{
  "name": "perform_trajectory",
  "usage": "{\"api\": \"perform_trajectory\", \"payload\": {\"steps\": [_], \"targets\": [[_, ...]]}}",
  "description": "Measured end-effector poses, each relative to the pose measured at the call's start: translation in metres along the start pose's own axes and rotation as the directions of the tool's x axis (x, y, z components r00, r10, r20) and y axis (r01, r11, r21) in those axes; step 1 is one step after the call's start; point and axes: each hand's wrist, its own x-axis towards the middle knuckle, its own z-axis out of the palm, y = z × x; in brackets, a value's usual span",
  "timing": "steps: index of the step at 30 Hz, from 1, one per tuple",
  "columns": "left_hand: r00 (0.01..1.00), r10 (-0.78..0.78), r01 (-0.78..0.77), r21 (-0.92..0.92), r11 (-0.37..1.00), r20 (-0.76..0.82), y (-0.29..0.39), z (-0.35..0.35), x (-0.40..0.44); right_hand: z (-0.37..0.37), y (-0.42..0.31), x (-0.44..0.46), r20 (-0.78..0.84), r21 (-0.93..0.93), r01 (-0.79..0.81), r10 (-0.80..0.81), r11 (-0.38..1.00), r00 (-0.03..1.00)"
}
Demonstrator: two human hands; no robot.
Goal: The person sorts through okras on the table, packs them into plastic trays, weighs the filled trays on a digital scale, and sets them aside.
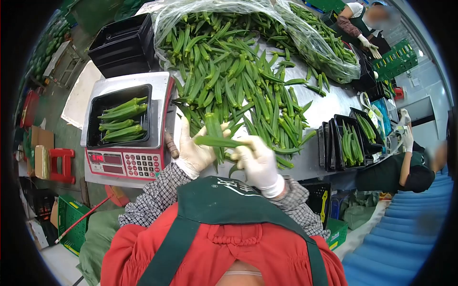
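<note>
My left hand (194, 151), in a white glove, is palm up with the thumb apart, its other fingers curled around an upright okra pod (213, 125). My gloved right hand (260, 162) pinches the end of another okra pod (218, 141), which lies crosswise over the left palm. Just beyond both hands spreads a big heap of okra (229, 76) on the metal table. To the left, a black tray (125, 116) with several okra pods rests on a red and white digital scale (157, 119). Its red display is lit.
Clear plastic bags (329, 66) of okra lie at the back. Stacked black trays (121, 45) stand behind the scale. At right are filled okra trays (350, 143) beside a tray stack (329, 145). Two co-workers (405, 167) (355, 21) are on the right. A brown handle (171, 145) lies beside the scale.
</note>
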Motion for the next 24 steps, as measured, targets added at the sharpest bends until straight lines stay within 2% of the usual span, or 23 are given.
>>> {"api": "perform_trajectory", "payload": {"steps": [2, 3, 4, 5, 6, 7, 8, 10, 11, 12, 14, 15, 16, 18, 21, 24], "targets": [[0.995, -0.018, 0.016, -0.017, 1.000, -0.100, 0.007, -0.016, 0.006, -0.043, -0.013, -0.010, -0.079, 0.056, -0.134, 0.138, 0.989, 0.987], [0.997, 0.000, 0.005, 0.069, 0.998, -0.074, 0.007, -0.014, 0.004, -0.074, -0.020, -0.021, -0.069, 0.006, -0.198, 0.198, 0.980, 0.978], [0.995, 0.010, 0.000, 0.105, 0.994, -0.096, 0.011, -0.022, 0.004, -0.110, -0.023, -0.035, -0.018, -0.074, -0.330, 0.329, 0.941, 0.944], [0.993, 0.021, -0.005, 0.136, 0.991, -0.116, 0.017, -0.036, 0.005, -0.142, -0.018, -0.052, 0.054, -0.118, -0.368, 0.376, 0.922, 0.925], [0.991, 0.033, -0.011, 0.167, 0.986, -0.131, 0.018, -0.043, 0.007, -0.172, -0.012, -0.068, 0.048, -0.427, -0.404, 0.467, 0.809, 0.883], [0.986, 0.035, -0.010, 0.150, 0.989, -0.166, 0.016, -0.035, 0.006, -0.185, -0.011, -0.081, -0.068, -0.650, -0.438, 0.527, 0.621, 0.847], [0.991, 0.015, 0.007, 0.158, 0.987, -0.137, 0.012, -0.035, 0.008, -0.188, -0.010, -0.083, -0.179, -0.808, -0.450, 0.569, 0.381, 0.803], [0.996, -0.025, 0.040, 0.183, 0.982, -0.082, 0.007, -0.035, 0.012, -0.183, 0.029, -0.083, -0.159, -0.759, -0.268, 0.230, 0.594, 0.960], [0.997, -0.036, 0.050, 0.212, 0.976, -0.068, 0.002, -0.031, 0.013, -0.160, 0.042, -0.072, -0.252, -0.489, -0.343, 0.247, 0.802, 0.936], [0.995, -0.027, 0.049, 0.238, 0.970, -0.095, -0.002, -0.026, 0.012, -0.139, 0.051, -0.057, -0.222, -0.633, -0.203, 0.075, 0.747, 0.972], [0.990, 0.001, 0.043, 0.299, 0.953, -0.144, -0.005, -0.018, 0.006, -0.099, 0.075, -0.030, -0.129, -0.792, -0.013, -0.147, 0.610, 0.981], [0.987, 0.010, 0.038, 0.303, 0.952, -0.158, -0.002, -0.017, 0.003, -0.085, 0.090, -0.018, -0.085, -0.830, 0.039, -0.195, 0.556, 0.977], [0.988, 0.028, 0.019, 0.300, 0.954, -0.151, 0.001, -0.019, 0.001, -0.075, 0.105, -0.007, 0.013, -0.920, 0.110, -0.251, 0.375, 0.968], [0.989, 0.059, -0.017, 0.289, 0.957, -0.136, 0.008, -0.026, -0.003, -0.055, 0.114, 0.010, -0.061, -0.963, -0.034, -0.096, 0.269, 0.994], [0.988, 0.070, -0.029, 0.280, 0.960, -0.136, 0.012, -0.029, -0.005, -0.048, 0.107, 0.021, -0.048, -0.979, -0.054, 0.037, 0.195, 0.998], [0.990, 0.056, -0.020, 0.275, 0.961, -0.126, 0.010, -0.029, -0.003, -0.062, 0.124, 0.021, -0.075, -0.944, -0.056, -0.048, 0.327, 0.996]]}}
